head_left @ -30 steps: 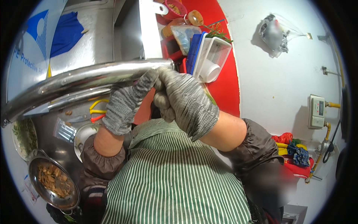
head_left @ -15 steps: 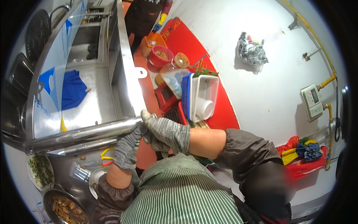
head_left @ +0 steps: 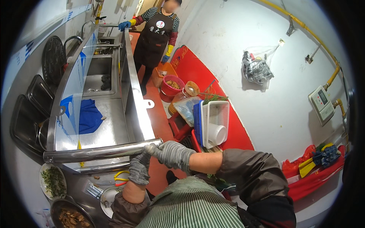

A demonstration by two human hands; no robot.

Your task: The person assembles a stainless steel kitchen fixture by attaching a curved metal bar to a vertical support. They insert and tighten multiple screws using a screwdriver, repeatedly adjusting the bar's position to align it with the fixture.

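Note:
A stainless steel sink table [head_left: 114,110] stretches away from me, with a thick steel tube [head_left: 99,152] along its near end. My right hand [head_left: 172,154], in a grey knitted glove, is closed around the tube's right end. Gloved the same way, my left hand [head_left: 139,169] grips just beneath that end, its fingers partly hidden behind the tube and my right hand. A blue cloth [head_left: 89,117] lies on the steel top, before the sink basin [head_left: 99,78]. At the far end another person [head_left: 156,40] in a dark apron rests a gloved hand on the table.
Right of the table stand a red tub of food [head_left: 172,86], an orange crate [head_left: 164,72] and stacked plastic baskets [head_left: 215,123]. Lower left are a plate of greens [head_left: 53,181] and a pan of food [head_left: 72,217]. A gas meter [head_left: 321,105] hangs on the right wall.
My view has tilted upward, so the other person now shows almost whole, a hand on the table's far end. Both my hands remain at the tube's end.

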